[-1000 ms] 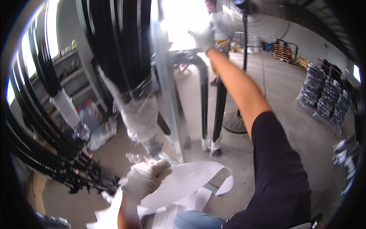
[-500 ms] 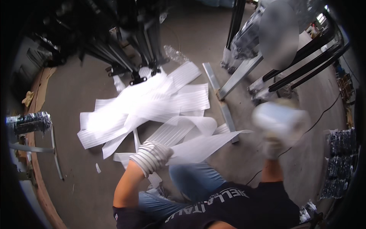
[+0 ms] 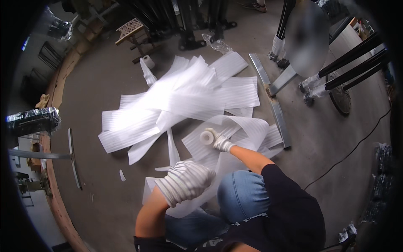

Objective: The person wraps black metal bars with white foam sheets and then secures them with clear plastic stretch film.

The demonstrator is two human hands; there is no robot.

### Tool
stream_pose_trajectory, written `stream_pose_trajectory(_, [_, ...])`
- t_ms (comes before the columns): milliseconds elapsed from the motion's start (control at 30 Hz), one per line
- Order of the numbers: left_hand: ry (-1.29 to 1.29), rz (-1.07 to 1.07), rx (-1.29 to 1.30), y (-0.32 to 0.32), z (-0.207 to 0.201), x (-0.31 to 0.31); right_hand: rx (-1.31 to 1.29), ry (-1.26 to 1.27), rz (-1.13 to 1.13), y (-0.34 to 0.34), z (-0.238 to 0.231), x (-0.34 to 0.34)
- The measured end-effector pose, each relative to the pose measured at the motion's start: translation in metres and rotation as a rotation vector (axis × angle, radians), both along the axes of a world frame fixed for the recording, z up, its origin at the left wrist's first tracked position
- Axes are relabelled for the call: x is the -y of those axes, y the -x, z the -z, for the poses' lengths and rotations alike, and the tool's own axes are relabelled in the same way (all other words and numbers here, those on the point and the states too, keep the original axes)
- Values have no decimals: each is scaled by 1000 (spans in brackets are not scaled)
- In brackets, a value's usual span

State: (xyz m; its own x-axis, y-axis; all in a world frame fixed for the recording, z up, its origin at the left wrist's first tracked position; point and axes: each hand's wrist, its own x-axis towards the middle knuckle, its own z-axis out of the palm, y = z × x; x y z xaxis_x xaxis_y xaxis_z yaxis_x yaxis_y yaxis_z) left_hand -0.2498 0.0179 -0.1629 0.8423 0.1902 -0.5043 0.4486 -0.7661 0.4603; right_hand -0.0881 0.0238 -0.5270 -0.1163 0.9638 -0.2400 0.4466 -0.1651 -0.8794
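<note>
My left hand [image 3: 184, 181], in a striped white knit glove, is closed at the edge of a thin white foam sheet [image 3: 222, 168] over my lap. My gloved right hand [image 3: 219, 140] reaches across to the left and grips a small white roll [image 3: 207, 137], seen end-on with its round core showing. Whether the roll is tape or film I cannot make out. Below the roll, another foam sheet [image 3: 247, 126] curls up in a loop. Just beyond lies a wide, overlapping pile of ribbed white foam sheets [image 3: 176, 98] on the floor.
A grey metal T-shaped bar [image 3: 277, 113] lies right of the pile. Black tubular legs with wrapped feet [image 3: 308, 90] stand at the right, more black legs [image 3: 189, 40] at the back. A small stool [image 3: 130, 31] is at the far left. A black cable [image 3: 348, 153] crosses the floor.
My right hand has swung from the far right to the middle with the white roll, now beside my left hand. My left hand stays at the foam sheet. The whole view has shifted.
</note>
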Motion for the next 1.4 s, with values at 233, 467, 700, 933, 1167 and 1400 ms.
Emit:
stream_pose_trajectory(233, [-137,-146,103,14,25,-21,-506,134,-82,-25,-235,-11])
stream_pose_trajectory(467, [-219,-206,681,8,-49,-28,-233,21,-731,-30,-394,-5])
stream_pose_trajectory(700, [-346,-298,811,35,-149,-44,51,-476,-655,-25,-498,-23])
stream_pose_trajectory(933, [-198,-694,1150,56,-180,-90,-39,-337,-238,-24,-562,-23])
stream_pose_trajectory(1167, [776,-670,1595,32,-159,-150,15,-626,105,-14,-542,-44])
stream_pose_trajectory(1400, [-394,-547,1281,26,-147,-211,337,-736,236,-3,-554,-32])
